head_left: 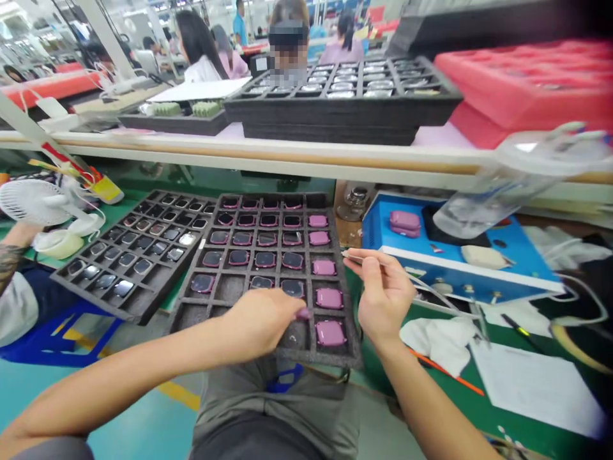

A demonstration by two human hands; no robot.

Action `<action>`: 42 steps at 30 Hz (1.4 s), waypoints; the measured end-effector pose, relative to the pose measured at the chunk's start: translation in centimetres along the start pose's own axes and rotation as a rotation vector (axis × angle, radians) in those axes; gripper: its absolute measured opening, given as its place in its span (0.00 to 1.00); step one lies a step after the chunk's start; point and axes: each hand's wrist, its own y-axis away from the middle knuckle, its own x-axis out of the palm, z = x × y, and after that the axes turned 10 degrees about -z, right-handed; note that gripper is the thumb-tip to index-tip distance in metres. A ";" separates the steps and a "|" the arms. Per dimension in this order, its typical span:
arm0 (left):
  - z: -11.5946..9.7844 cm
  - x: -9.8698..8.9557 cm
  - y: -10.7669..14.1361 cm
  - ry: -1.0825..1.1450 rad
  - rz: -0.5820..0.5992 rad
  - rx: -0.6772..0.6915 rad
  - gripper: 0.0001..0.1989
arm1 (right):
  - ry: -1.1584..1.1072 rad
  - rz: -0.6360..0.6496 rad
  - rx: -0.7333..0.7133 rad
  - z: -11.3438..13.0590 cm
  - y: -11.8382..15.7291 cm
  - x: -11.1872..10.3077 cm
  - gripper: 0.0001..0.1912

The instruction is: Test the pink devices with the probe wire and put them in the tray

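Note:
My left hand [263, 317] reaches over the near part of a dark foam tray [352, 348]. Its closed fingers pinch a small purple watch case [303, 313], mostly hidden by the hand. To the right of the tray, my right hand [385, 297] is raised, fingers closed around a thin, pale pen-like tool [345, 254] with a tube trailing behind it. The tray's right column holds several purple watch cases [330, 333] with their plain sides up. Dark-screened watch cases [265, 259] fill many of its other compartments.
A second foam tray [156, 281] of watch parts lies left, near a white fan [36, 201] and another person's arm [14, 246]. At right stand a blue box [383, 246], white cloth [438, 338] and paper [536, 383]. A shelf [287, 163] with stacked trays crosses above.

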 end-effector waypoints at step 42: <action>4.4 6.2 -9.4 1.269 -0.272 -0.423 0.22 | 0.102 0.008 -0.028 -3.2 -0.7 1.0 0.11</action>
